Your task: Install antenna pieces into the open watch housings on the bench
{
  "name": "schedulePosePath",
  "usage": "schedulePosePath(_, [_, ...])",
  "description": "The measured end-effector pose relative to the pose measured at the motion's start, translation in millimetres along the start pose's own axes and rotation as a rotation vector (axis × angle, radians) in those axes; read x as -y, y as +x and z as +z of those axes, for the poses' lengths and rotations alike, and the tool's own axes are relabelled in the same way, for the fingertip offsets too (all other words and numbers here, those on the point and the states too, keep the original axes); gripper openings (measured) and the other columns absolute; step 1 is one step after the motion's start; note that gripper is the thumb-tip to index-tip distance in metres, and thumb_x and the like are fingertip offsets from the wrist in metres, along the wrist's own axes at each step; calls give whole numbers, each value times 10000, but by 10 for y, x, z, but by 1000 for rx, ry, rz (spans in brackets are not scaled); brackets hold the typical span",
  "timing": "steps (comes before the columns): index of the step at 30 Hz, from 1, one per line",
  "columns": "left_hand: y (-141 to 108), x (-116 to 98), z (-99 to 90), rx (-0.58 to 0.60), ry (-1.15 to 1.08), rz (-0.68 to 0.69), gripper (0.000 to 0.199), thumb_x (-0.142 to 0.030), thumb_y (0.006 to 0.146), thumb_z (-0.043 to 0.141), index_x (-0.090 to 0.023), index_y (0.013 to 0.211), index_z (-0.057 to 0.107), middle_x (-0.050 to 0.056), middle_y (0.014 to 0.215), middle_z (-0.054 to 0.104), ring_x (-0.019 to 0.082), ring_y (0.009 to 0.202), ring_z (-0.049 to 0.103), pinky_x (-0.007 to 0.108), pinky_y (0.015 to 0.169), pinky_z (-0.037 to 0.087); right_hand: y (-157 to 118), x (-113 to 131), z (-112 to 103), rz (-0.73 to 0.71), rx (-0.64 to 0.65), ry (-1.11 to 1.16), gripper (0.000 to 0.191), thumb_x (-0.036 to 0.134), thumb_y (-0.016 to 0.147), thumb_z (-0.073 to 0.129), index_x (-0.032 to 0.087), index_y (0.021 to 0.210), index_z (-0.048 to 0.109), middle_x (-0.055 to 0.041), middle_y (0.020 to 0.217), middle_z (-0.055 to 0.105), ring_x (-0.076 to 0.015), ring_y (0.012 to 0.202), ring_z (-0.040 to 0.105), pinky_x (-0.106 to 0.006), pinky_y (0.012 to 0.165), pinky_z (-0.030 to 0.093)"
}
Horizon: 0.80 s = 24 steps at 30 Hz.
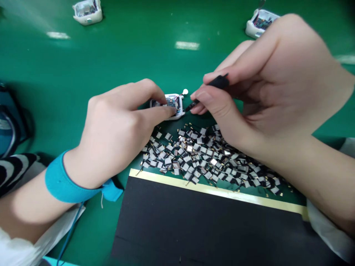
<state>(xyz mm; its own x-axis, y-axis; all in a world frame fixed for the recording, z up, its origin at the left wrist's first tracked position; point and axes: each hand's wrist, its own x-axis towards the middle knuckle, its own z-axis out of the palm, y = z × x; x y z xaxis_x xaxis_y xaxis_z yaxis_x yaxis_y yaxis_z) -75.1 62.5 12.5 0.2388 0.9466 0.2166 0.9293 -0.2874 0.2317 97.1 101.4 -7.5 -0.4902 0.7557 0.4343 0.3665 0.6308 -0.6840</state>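
**Black mat:** a flat black mat (pixel 194 225) edged with cream tape (pixel 210 188) is lying nearest, just below the pile.

**Wrist:** a turquoise fabric strap (pixel 66 181) is circling the left wrist.

**Pile:** a large heap of small black-and-white square pads with gold-tipped leads (pixel 194 155) is covering the bench, apparently with much left in it.

**Left hand:** the left hand (pixel 116 133) is pinching a small white plastic housing (pixel 177 105) in a narrow grip, just above the pile.

**Right hand:** the right hand (pixel 257 88) is holding a slim black tool (pixel 219 82) narrowly, its tip almost touching the housing.

**Housing:** its circuitry is showing, uncovered.

**Far bench:** two similar white housings (pixel 87 11) are sitting apart on the green bench mat (pixel 111 48).
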Motion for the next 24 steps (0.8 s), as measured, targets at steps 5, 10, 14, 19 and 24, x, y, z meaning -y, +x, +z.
schedulePosePath(5, [2,24,0,-7,16,33,247,-343,820,450,-206,731,635,-64,699,577,77,645,542,239,550,387,21,6,-14,-28,15,-49,175,317,847,424,204,726,366,25,681,472,-86,702,541,-213,566,477])
schedulePosePath(10, [-4,25,-2,-4,7,58,241,-317,825,461,-177,725,631,-22,721,608,102,640,542,252,532,375,28,14,3,-63,-18,-63,163,288,827,453,214,709,367,17,668,491,-106,682,550,-233,543,475])
schedulePosePath(14, [-8,25,5,-11,19,72,240,-317,825,454,-177,730,624,-20,718,602,109,633,543,254,539,382,38,12,29,-62,-15,-69,178,310,823,459,215,700,371,8,698,522,-115,679,555,-246,524,476])
schedulePosePath(19, [-2,46,11,-4,6,93,241,-309,834,423,-176,741,600,-28,709,582,104,657,544,245,580,410,58,4,47,-99,-40,-136,208,274,793,514,217,680,349,28,656,538,-141,728,587,-257,539,476])
schedulePosePath(24, [3,63,14,-2,-3,115,238,-297,843,408,-180,749,592,-34,707,565,95,660,539,232,582,414,66,-13,62,-131,-47,-81,197,230,760,546,215,684,365,34,670,557,-126,644,585,-252,514,483])
